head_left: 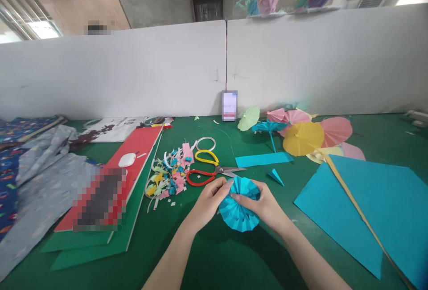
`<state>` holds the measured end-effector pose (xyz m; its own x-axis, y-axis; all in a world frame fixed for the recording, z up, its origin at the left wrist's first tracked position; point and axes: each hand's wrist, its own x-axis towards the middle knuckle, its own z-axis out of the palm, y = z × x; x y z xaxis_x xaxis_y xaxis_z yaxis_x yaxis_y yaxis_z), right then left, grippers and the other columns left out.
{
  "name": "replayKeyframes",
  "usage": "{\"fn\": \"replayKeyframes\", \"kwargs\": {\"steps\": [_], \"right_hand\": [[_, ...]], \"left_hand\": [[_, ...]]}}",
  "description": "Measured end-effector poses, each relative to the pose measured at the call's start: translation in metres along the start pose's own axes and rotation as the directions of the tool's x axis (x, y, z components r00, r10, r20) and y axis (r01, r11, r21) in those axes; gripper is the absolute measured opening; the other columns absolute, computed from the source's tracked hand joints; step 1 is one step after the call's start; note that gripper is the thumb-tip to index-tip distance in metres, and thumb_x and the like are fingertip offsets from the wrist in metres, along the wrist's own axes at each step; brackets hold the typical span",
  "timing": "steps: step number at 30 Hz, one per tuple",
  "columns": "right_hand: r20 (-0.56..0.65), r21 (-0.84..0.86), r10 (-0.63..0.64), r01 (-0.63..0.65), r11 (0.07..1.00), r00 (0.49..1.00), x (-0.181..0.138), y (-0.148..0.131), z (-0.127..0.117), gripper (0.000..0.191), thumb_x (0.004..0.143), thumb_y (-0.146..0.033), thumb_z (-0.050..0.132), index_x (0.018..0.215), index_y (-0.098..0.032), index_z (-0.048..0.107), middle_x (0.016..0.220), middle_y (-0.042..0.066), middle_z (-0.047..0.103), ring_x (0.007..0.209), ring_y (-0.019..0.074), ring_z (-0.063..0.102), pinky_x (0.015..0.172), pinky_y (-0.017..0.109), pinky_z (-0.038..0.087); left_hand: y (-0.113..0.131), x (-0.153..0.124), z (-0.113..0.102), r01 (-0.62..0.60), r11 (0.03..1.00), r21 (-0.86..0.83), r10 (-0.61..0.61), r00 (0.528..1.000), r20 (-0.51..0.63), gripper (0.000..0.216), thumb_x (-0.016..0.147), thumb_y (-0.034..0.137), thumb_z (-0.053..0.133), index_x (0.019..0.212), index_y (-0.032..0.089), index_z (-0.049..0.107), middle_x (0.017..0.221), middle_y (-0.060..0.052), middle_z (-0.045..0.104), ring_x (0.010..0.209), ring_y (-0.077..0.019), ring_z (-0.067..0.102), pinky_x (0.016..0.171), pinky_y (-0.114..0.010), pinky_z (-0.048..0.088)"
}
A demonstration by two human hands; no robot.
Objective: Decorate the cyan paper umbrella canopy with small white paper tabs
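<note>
Both my hands hold a pleated blue paper fan disc just above the green table. My left hand pinches its left edge, fingers closed on the paper. My right hand grips the right side, fingers wrapped over the top folds. Just beyond my hands lie scissors with one yellow and one red handle. A small folded blue paper triangle and a blue paper strip lie to the right of them.
Coloured paper scraps are piled left of the scissors. Red and green card sheets and patterned fabric lie at left. Large blue sheets lie at right, finished paper umbrellas behind them. White partitions close the back, a phone leaning on them.
</note>
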<state>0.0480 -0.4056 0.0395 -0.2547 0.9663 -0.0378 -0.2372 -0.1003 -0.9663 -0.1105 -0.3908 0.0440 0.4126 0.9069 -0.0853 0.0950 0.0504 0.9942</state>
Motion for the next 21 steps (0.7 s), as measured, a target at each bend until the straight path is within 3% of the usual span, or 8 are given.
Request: {"fn": "replayKeyframes", "kwargs": {"steps": [13,21], "right_hand": [[-0.05,-0.087,-0.013,0.008,0.996,0.999,0.0016,0.0045,-0.0046,0.024,0.057,-0.021,0.082,0.065,-0.015,0.06,0.057,-0.006,0.052,0.053,0.008,0.044,0.052,0.019,0.043],[-0.048,-0.103,0.004,-0.009,0.995,0.999,0.0034,0.0082,-0.0048,0.024,0.059,-0.026,0.081,0.07,-0.014,0.063,0.059,-0.004,0.056,0.053,0.0093,0.048,0.055,0.022,0.046]], "left_hand": [[-0.0083,0.001,0.0082,0.049,0.993,-0.108,-0.052,0.999,-0.017,0.041,0.083,0.048,0.054,0.063,0.018,0.036,0.058,0.007,0.025,0.053,-0.0074,0.025,0.048,-0.021,0.02],[-0.0068,0.0016,0.0094,0.102,0.981,-0.164,-0.102,0.995,0.011,0.042,0.081,0.051,0.055,0.063,0.019,0.034,0.056,0.008,0.023,0.047,-0.006,0.024,0.044,-0.02,0.02]]}}
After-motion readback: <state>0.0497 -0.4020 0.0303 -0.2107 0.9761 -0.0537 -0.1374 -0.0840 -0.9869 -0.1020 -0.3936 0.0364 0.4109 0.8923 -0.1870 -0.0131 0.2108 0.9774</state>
